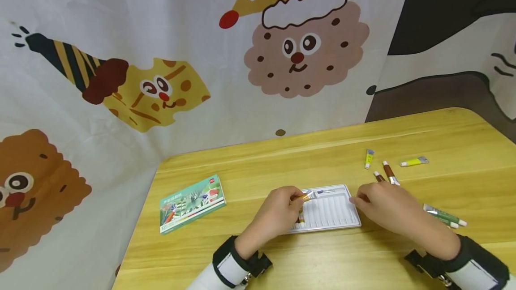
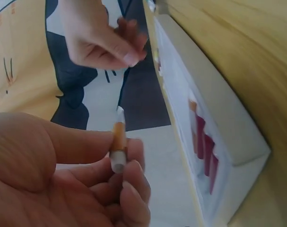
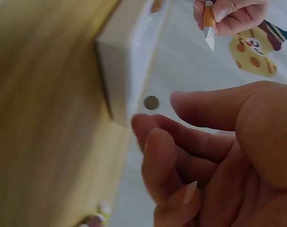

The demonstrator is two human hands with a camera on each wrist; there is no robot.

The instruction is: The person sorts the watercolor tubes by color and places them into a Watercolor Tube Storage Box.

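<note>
My left hand [image 1: 276, 209] pinches a small orange paint tube [image 2: 118, 137] between thumb and fingers, over the left part of a white ribbed tray [image 1: 332, 214]. The tube has a white cap and a silvery crimped end [image 3: 209, 40]. Several tubes lie in the tray's left side, dark red ones [image 2: 200, 137] among them, partly hidden by the left hand in the head view. At the tray's right edge is my right hand [image 1: 389, 205], fingers loosely bent, thumb and fingertips apart, with nothing held.
Beyond the right hand lie two yellow tubes [image 1: 415, 161] and two brown tubes [image 1: 389, 171]. Green tubes [image 1: 447, 216] lie beside the right forearm. A flat green illustrated box [image 1: 192, 202] rests on the wooden table [image 1: 250, 169] at the left. A patterned cloth [image 1: 225, 115] hangs behind.
</note>
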